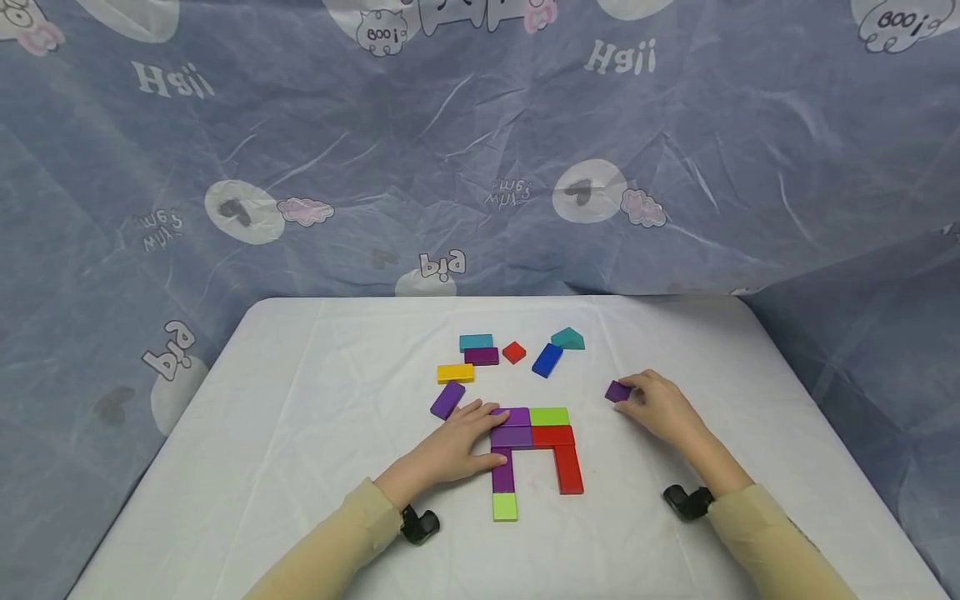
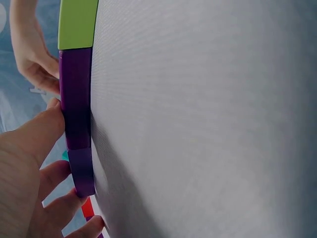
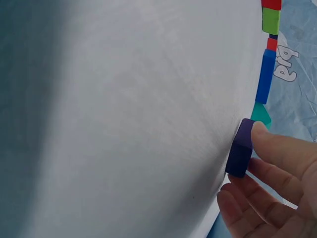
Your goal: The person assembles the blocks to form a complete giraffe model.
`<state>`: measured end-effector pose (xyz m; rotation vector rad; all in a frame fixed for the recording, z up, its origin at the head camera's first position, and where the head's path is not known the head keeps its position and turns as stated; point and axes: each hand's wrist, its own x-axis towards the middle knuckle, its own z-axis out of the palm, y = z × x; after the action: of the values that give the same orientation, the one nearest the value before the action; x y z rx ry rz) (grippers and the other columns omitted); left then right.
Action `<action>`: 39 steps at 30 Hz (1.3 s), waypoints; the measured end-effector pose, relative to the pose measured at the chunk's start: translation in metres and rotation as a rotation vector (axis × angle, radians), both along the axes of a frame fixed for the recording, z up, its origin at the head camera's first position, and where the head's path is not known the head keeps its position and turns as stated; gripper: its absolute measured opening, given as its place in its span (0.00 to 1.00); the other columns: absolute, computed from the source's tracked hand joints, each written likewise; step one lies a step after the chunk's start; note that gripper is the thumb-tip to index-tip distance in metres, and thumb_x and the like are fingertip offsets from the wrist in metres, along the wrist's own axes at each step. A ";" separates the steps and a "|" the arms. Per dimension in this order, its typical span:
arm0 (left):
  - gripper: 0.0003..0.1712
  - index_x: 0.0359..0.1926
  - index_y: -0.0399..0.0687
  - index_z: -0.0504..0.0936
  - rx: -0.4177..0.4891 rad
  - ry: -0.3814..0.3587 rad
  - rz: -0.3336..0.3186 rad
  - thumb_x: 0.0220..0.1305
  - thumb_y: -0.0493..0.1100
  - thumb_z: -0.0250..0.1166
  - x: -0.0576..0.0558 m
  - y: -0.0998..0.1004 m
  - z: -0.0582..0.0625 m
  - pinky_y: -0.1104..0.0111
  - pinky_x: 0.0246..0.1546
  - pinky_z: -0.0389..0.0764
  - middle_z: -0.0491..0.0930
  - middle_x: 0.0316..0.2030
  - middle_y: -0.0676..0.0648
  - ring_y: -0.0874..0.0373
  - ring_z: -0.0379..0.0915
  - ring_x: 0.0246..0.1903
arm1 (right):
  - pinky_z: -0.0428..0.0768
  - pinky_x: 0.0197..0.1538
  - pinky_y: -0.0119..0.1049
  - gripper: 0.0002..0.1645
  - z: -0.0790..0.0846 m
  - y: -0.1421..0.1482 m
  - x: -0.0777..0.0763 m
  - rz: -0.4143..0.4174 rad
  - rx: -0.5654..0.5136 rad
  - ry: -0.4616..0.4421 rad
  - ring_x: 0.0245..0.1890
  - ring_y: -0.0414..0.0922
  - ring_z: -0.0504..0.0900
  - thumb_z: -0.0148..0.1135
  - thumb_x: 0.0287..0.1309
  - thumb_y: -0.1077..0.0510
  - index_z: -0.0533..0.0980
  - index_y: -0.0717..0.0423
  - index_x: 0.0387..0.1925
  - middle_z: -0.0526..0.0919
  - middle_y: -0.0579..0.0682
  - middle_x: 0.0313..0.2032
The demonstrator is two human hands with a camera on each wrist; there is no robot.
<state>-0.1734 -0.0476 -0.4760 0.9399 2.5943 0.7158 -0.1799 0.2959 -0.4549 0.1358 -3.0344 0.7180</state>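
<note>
My right hand (image 1: 660, 407) pinches a small dark purple block (image 3: 240, 148) between thumb and fingers, over the table's right side. The left hand (image 1: 450, 446) rests spread at the left edge of a flat block arrangement, its fingertips and thumb touching the purple blocks. That figure has a purple block (image 1: 516, 417) beside a lime green block (image 1: 550, 417) on top. Below them lie another purple block (image 1: 512, 437) and a red block (image 1: 553, 436). A purple leg (image 1: 503, 475) ends in a lime green block (image 1: 505, 507); a red leg (image 1: 569, 471) stands opposite.
Loose blocks lie behind the figure: teal (image 1: 476, 342), dark purple (image 1: 482, 357), yellow (image 1: 455, 374), red (image 1: 513, 352), blue (image 1: 547, 360) and a teal triangle (image 1: 567, 338). Another purple block (image 1: 447, 400) lies just beyond the left fingers. A printed blue curtain (image 1: 480, 125) hangs behind the white table (image 1: 300, 400).
</note>
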 end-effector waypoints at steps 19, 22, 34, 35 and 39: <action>0.40 0.74 0.55 0.63 0.006 -0.006 0.004 0.66 0.59 0.63 0.000 -0.001 0.000 0.46 0.74 0.54 0.59 0.75 0.46 0.44 0.47 0.76 | 0.85 0.43 0.41 0.21 0.002 -0.005 0.004 0.081 -0.157 -0.054 0.37 0.47 0.80 0.73 0.52 0.59 0.81 0.64 0.47 0.83 0.55 0.37; 0.40 0.74 0.56 0.62 0.001 0.000 0.003 0.66 0.60 0.63 -0.001 -0.001 -0.001 0.46 0.74 0.54 0.59 0.75 0.47 0.44 0.47 0.76 | 0.85 0.43 0.35 0.20 0.006 -0.011 0.013 0.149 -0.212 -0.078 0.37 0.44 0.80 0.73 0.52 0.58 0.82 0.60 0.47 0.82 0.51 0.37; 0.40 0.74 0.57 0.62 -0.010 0.004 0.003 0.66 0.60 0.63 -0.003 0.000 -0.003 0.47 0.74 0.55 0.59 0.75 0.47 0.44 0.47 0.76 | 0.84 0.44 0.31 0.18 0.011 -0.035 0.056 0.424 -0.325 -0.180 0.35 0.38 0.81 0.75 0.49 0.57 0.81 0.50 0.43 0.80 0.42 0.36; 0.40 0.74 0.57 0.62 -0.011 0.005 0.005 0.66 0.60 0.63 -0.003 0.000 -0.004 0.47 0.74 0.55 0.59 0.75 0.47 0.45 0.47 0.76 | 0.84 0.44 0.30 0.18 0.011 -0.036 0.058 0.441 -0.317 -0.192 0.35 0.37 0.81 0.76 0.48 0.57 0.81 0.50 0.42 0.80 0.41 0.36; 0.40 0.74 0.57 0.62 -0.013 0.009 0.006 0.66 0.60 0.62 -0.003 0.000 -0.005 0.47 0.74 0.55 0.59 0.74 0.47 0.45 0.47 0.76 | 0.83 0.42 0.30 0.17 0.010 -0.041 0.067 0.505 -0.289 -0.212 0.35 0.36 0.80 0.76 0.47 0.57 0.80 0.48 0.41 0.79 0.38 0.36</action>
<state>-0.1767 -0.0477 -0.4806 0.9343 2.6068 0.6965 -0.1128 0.2544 -0.4448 0.8924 -3.0600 1.2616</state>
